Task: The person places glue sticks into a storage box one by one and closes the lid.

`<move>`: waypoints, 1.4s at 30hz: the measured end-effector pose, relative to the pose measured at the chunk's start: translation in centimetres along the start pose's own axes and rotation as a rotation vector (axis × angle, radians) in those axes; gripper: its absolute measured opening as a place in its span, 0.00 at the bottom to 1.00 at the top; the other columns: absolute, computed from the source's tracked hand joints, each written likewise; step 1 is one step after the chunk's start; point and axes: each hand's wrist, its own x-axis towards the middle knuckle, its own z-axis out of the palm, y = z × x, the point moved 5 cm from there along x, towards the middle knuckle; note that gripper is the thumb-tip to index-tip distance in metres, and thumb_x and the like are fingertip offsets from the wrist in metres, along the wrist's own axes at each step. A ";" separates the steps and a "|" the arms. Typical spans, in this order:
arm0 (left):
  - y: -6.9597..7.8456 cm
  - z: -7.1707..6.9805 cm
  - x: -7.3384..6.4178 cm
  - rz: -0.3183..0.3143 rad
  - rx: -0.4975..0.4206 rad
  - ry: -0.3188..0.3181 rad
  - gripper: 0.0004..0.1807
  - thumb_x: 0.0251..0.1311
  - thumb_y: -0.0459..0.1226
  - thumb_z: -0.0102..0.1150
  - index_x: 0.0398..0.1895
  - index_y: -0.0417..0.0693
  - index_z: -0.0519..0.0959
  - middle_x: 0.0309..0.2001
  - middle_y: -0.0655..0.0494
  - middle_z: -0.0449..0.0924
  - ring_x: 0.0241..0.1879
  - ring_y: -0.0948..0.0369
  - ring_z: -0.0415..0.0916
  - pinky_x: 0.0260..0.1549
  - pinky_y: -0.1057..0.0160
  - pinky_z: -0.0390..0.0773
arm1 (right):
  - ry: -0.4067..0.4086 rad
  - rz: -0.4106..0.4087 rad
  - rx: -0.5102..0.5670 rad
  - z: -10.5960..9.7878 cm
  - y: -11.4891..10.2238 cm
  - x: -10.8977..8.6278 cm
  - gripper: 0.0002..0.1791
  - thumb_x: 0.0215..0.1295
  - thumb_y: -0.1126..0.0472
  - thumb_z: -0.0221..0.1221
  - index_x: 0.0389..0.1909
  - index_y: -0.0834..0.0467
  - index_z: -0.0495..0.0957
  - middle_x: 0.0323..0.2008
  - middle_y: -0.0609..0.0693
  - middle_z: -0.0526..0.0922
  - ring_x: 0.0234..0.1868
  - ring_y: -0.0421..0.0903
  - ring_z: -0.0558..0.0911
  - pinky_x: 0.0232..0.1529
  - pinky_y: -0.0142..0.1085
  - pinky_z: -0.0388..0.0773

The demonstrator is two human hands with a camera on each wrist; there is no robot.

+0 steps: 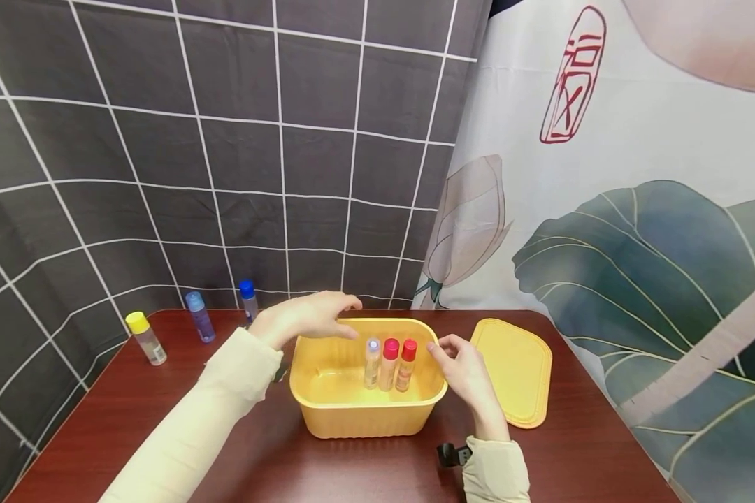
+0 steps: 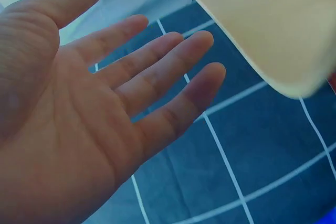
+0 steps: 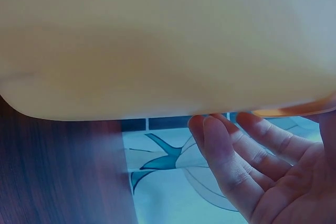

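A yellow plastic box point(image 1: 368, 421) stands at the middle of the table. Inside it, three small bottles stand side by side: a pale-capped bottle point(image 1: 372, 365), a pink-capped bottle point(image 1: 388, 366) and a red-capped bottle point(image 1: 405, 366). My left hand point(image 1: 305, 316) hovers over the box's back left corner, fingers spread and palm bare in the left wrist view. At the right rim, my right hand point(image 1: 463, 367) grips the box, thumb over the edge. Its fingers point(image 3: 231, 166) curl against the outer wall in the right wrist view.
At the back left stand a yellow-capped bottle point(image 1: 146, 339), a light-blue-capped bottle point(image 1: 200, 318) and a blue-capped bottle point(image 1: 249, 300). The flat yellow lid point(image 1: 514, 374) lies right of the box on the dark red table point(image 1: 579, 447). Cloth hangs behind, dark grid point(image 1: 226, 161) on the left.
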 end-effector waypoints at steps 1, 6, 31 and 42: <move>-0.4 -0.1 -0.2 -0.001 0.002 0.010 0.31 0.62 0.50 0.63 0.65 0.46 0.71 0.61 0.48 0.74 0.61 0.50 0.69 0.60 0.49 0.68 | 0.002 0.002 0.001 -0.1 0.0 0.0 0.12 0.67 0.55 0.62 0.39 0.62 0.81 0.30 0.55 0.80 0.31 0.47 0.76 0.32 0.35 0.76; -2.4 -0.4 -1.3 0.007 -0.010 0.087 0.26 0.63 0.47 0.63 0.61 0.44 0.74 0.55 0.48 0.78 0.50 0.53 0.78 0.52 0.52 0.77 | -0.001 0.012 0.005 -0.2 -0.1 -0.1 0.13 0.67 0.54 0.61 0.40 0.62 0.81 0.32 0.57 0.81 0.31 0.47 0.76 0.32 0.35 0.76; -13.5 0.9 -12.8 -0.274 -0.026 0.407 0.26 0.64 0.44 0.61 0.60 0.38 0.73 0.51 0.37 0.78 0.48 0.42 0.77 0.45 0.37 0.75 | 0.005 0.012 0.008 0.0 0.0 -0.1 0.12 0.66 0.55 0.62 0.40 0.61 0.81 0.28 0.52 0.79 0.30 0.48 0.76 0.31 0.35 0.76; -18.0 2.1 -17.3 -0.371 -0.010 0.618 0.24 0.63 0.37 0.60 0.59 0.32 0.70 0.53 0.28 0.71 0.54 0.35 0.67 0.48 0.31 0.67 | 0.003 0.003 0.008 -0.1 0.1 -0.2 0.12 0.66 0.55 0.62 0.40 0.61 0.81 0.28 0.51 0.79 0.30 0.47 0.76 0.31 0.35 0.77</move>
